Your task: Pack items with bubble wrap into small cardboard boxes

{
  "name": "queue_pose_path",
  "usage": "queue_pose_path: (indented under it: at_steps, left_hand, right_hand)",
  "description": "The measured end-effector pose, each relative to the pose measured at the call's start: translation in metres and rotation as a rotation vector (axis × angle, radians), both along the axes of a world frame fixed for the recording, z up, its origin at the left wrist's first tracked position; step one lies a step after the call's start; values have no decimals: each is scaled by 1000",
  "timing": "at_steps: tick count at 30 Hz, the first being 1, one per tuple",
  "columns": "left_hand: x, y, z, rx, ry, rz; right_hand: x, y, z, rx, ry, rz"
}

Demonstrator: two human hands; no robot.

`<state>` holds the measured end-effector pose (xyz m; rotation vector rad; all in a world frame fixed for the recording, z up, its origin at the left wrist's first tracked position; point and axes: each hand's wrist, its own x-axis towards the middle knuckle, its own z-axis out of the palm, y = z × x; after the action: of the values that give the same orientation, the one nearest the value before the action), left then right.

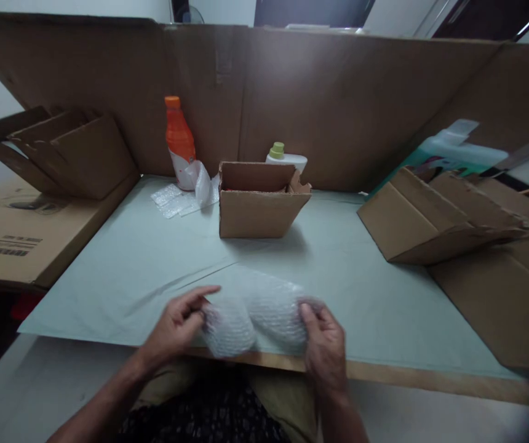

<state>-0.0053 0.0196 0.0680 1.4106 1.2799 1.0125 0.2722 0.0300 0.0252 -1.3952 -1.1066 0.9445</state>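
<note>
A clear sheet of bubble wrap (276, 314) is stretched between my hands above the front edge of the table, its left part folded or curled over. My left hand (179, 323) pinches the left end between thumb and fingers, with the index finger pointing out to the right. On the other end, my right hand (324, 344) grips the wrap with the thumb on top. Beyond them stands an open cardboard box (258, 214); something reddish shows just inside its rim, mostly hidden.
An orange-and-white bottle (181, 144) stands at the back left beside more bubble wrap (167, 200). Behind the box is a white bottle with a green cap (287, 157). Cardboard boxes (91, 154) flank the left, and another box (421, 215) and a teal jug (458, 151) the right.
</note>
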Motion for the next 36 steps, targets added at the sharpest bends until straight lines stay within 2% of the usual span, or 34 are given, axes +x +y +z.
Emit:
queue_pose_path:
  at_steps: [2,4,8,11,14,16,18,21,23,25,28,33,36]
  left_hand:
    - [-25,19,5,9,76,113]
    - [-43,41,2,38,240,173]
    - [-54,75,-25,84,737,133]
    - [-52,87,-44,126,867,157]
    - [-47,97,-48,194,848,179]
    - [-39,113,-44,248,746,183]
    - [-25,137,-39,265,575,190]
    - [0,180,-33,218,321,205]
    - [14,203,-33,197,231,193]
    - [21,217,-35,190,205,178]
    - [21,213,-43,177,197,176]
    - [15,174,-63,197,157,151]
    - [17,161,-71,200,177,175]
  right_hand:
    - [25,12,6,-6,-46,-67]
    - [43,25,11,2,-185,-67]
    - [58,51,5,3,-535,-57]
    - [67,58,-11,2,-761,-145]
    - [78,64,-18,70,-928,-191]
    - [79,80,-12,131,-866,-131]
    - [72,111,-1,174,-751,-48]
    - [49,173,16,154,-543,51]
    - [32,209,21,110,-428,125]
    - [19,227,19,80,-381,173]
    - [12,211,7,66,-399,149]
    - [23,143,-11,89,-502,42]
    - [30,133,-9,80,-526,28]
